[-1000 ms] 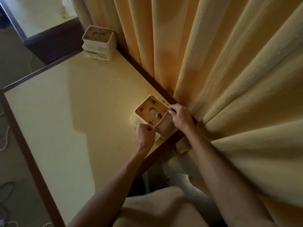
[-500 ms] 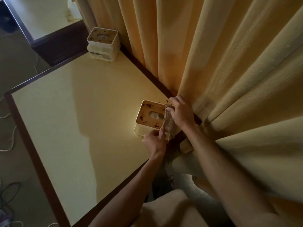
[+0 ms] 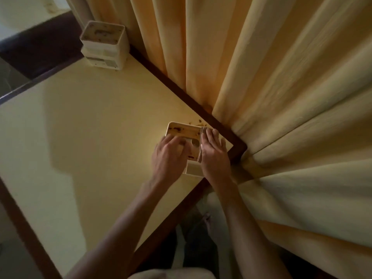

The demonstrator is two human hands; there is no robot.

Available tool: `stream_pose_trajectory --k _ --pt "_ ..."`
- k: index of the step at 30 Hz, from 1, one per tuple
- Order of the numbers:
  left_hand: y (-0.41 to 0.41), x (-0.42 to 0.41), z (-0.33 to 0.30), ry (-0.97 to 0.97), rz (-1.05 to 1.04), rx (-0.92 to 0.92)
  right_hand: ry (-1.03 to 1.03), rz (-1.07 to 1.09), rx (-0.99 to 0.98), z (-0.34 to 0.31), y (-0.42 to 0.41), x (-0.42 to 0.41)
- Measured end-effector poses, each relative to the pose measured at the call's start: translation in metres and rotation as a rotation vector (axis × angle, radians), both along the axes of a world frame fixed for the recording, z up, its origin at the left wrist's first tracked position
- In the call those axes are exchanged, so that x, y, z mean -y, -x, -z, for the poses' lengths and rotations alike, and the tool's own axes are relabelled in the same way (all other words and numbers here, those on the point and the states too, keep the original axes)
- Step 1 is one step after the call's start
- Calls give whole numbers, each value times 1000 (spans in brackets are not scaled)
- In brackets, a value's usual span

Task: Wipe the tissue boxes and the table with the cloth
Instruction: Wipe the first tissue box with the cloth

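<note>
Head view: a second tissue box [image 3: 103, 44], also spotted brown on top, stood well apart at the table's far corner, close against the curtain [image 3: 271, 87]. The curtain's folds hung just beside my right hand [image 3: 214, 154] and crowded the near corner. The table [image 3: 90, 137] had a pale yellow top with a dark brown rim, and a few brown specks lay on it just beyond the near box. Dim floor showed past the left edge. The near tissue box [image 3: 186, 131] sat upright at the table's right corner, its stained top and opening facing up. I could not tell a long axis. My right hand lay flat with fingers nearly straight, pressing the cloth [image 3: 202, 143] onto the box's right side. My left hand [image 3: 169, 156] rested on the box's left side, fingers bent over the top; motion blur hid how tightly they gripped.
</note>
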State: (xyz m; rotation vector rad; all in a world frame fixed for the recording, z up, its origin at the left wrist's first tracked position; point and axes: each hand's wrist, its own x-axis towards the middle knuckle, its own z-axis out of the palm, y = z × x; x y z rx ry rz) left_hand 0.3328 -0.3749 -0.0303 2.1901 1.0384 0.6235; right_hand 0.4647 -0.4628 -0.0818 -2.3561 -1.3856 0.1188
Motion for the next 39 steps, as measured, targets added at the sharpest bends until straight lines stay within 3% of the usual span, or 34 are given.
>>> stream_pose_trajectory --k 3,6,23,39 --pt "-4 -28 25 -271 194 -164 20 8 90 5 1 0" --pt "-15 -39 44 -361 285 -252 -89 84 -40 5 4 0" --pt "-33 -39 64 -392 192 -109 -71 128 -60 18 15 1" --pt "-32 -40 69 -416 194 -103 -62 145 -58 16 54 32"
